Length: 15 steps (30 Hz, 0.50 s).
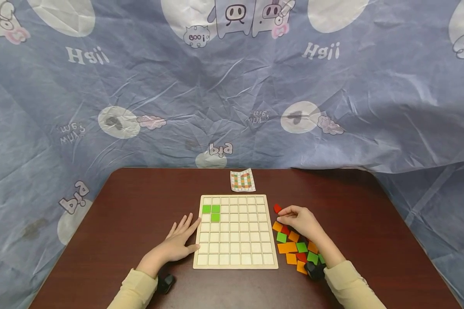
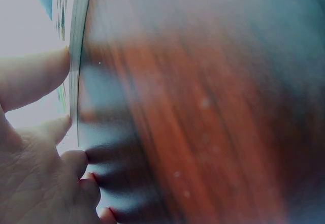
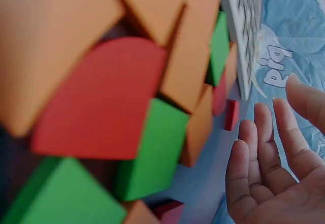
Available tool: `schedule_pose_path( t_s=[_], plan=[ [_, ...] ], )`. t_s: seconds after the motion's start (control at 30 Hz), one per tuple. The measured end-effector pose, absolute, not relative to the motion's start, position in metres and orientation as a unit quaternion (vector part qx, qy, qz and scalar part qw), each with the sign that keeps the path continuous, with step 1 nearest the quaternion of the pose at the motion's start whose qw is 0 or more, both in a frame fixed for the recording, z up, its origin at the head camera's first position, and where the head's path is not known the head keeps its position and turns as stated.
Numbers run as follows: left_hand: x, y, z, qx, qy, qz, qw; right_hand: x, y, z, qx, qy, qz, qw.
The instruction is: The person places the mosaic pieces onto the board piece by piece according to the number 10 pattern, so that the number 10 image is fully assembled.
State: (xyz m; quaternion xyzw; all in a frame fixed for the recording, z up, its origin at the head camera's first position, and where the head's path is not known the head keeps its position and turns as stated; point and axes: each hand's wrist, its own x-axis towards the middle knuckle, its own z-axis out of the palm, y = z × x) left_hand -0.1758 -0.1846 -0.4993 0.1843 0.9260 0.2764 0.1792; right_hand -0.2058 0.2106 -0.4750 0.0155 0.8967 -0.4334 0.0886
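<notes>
A person's two hands work over a dark reddish-brown bench (image 1: pixel 139 206). At its middle lies a pale square board (image 1: pixel 233 237) divided into a grid of shallow cells, seven across and seven down. Three green tiles (image 1: pixel 215 209) sit in its upper left part: two side by side in the second row from the far edge, one in the third row, directly nearer the person than the right-hand one of that pair.

The left hand (image 1: pixel 179 242) is spread flat on the bench, its thumb and forefinger touching the board's left edge. The right hand (image 1: pixel 301 219) is just right of the board, thumb and fingers apart and fairly straight, the fingertips beside a small red piece (image 1: pixel 277 208) (whether they touch it, I cannot tell).

Below the right hand, nearer the person, loose pieces (image 1: pixel 281 237) in orange, green and red lie bunched along the board's right side. The right wrist view shows them close up, among them a red piece with a rounded edge (image 3: pixel 106 97) against a green block (image 3: pixel 157 153).

Beyond the board's far edge lies a slightly curled paper card (image 1: pixel 242 180) printed with a coloured grid. Behind the bench hangs a wrinkled blue cloth (image 1: pixel 201 86) with cartoon pigs and lettering.
</notes>
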Motion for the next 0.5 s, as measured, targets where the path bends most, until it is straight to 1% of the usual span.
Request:
schedule_pose_path(
  t_s=[0.23,0.5],
  plan=[
    [-0.177,-0.186,-0.499,0.189,0.926,0.276,0.177,-0.2,0.206,-0.481,0.02,0.907,-0.407,0.102],
    [-0.176,-0.185,-0.498,0.189,0.924,0.28,0.178,-0.198,0.201,-0.49,0.006,0.925,-0.372,0.077]
  ],
)
